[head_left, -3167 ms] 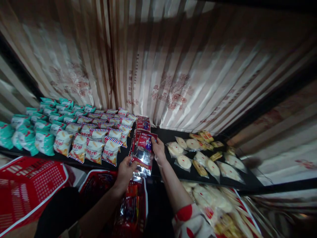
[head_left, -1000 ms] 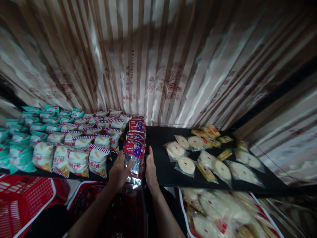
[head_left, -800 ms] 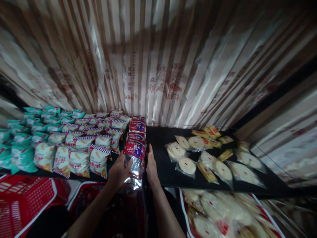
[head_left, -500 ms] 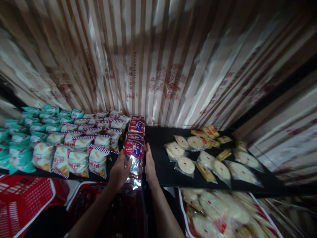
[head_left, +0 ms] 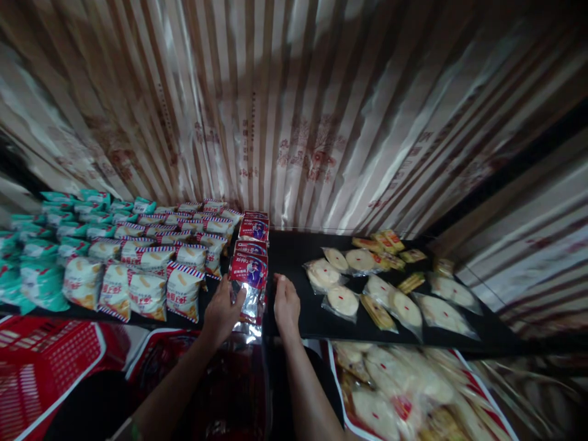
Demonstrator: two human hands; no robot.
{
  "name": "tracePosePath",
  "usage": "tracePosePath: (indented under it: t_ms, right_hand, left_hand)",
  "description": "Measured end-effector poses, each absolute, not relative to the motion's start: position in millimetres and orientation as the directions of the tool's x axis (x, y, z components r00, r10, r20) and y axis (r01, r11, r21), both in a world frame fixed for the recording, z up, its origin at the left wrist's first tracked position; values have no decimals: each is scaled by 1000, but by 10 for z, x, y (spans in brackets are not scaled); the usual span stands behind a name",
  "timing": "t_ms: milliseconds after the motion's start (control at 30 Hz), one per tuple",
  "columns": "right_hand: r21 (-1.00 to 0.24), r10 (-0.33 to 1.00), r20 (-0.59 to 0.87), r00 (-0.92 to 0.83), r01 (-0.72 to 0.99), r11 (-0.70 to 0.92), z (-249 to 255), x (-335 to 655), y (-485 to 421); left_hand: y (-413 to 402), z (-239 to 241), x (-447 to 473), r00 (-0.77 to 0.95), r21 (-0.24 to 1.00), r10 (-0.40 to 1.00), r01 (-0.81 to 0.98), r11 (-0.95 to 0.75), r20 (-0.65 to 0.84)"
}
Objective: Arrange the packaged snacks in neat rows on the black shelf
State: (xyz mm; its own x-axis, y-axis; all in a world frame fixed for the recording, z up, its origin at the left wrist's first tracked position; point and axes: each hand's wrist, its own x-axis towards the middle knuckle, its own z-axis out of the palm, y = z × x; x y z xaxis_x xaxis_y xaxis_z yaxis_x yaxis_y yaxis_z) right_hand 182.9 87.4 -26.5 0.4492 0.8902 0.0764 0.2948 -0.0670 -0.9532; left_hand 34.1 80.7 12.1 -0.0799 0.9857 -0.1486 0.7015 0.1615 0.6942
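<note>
A red-and-silver foil packet [head_left: 248, 283], frontmost in its row on the black shelf [head_left: 294, 252], is touched at its left edge by the spread left hand [head_left: 222, 310], while the flat, empty right hand [head_left: 285, 302] is now drawn just clear.

A black shelf [head_left: 294, 251] runs across the view in front of a striped, shiny curtain [head_left: 294, 122] printed with red flowers and columns of script. On its left part, white bags [head_left: 147, 294] with red-and-blue striped edges lie in overlapping rows, and teal bags [head_left: 41, 285] lie in rows just to their left. On the right part, round cakes [head_left: 342, 301] in clear wrap lie loosely scattered, with yellow biscuit packs [head_left: 377, 311] among them. Below the shelf's front edge, a red basket [head_left: 50, 361] sits at the left. At the lower right, a red-rimmed tray [head_left: 331, 380] holds more wrapped round cakes.
</note>
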Motion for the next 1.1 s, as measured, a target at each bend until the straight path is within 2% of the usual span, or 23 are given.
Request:
tracePosePath:
  t_ms: [100, 200, 433, 600, 767, 1100]
  right_hand:
    - [-896, 918, 90, 387, 433, -95, -184, 1854, 792]
    - [-870, 945, 75, 320, 484, -94, -151, 1851, 747]
    - [-917, 957, 72, 281, 395, -47, -182, 1841, 749]
    - [-930, 952, 76, 295, 366, -39, -162, 1827, 735]
    - [-944, 959, 77, 273, 330, -18, -141, 1820, 733]
    - [-909, 969, 94, 228, 417, -10, -137, 1804, 728]
  left_hand:
    - [813, 104, 337, -71, 687, 988, 712, 145, -136]
    - [826, 80, 336, -83, 679, 987, 718, 153, -135]
    - [807, 86, 332, -110, 716, 977, 666, 208, -183]
    - [782, 63, 312, -126, 788, 982, 586, 187, -140]
    - [810, 20, 285, -91, 808, 988, 568, 155, -126]
    - [833, -65, 236, -74, 825, 989, 545, 149, -130]
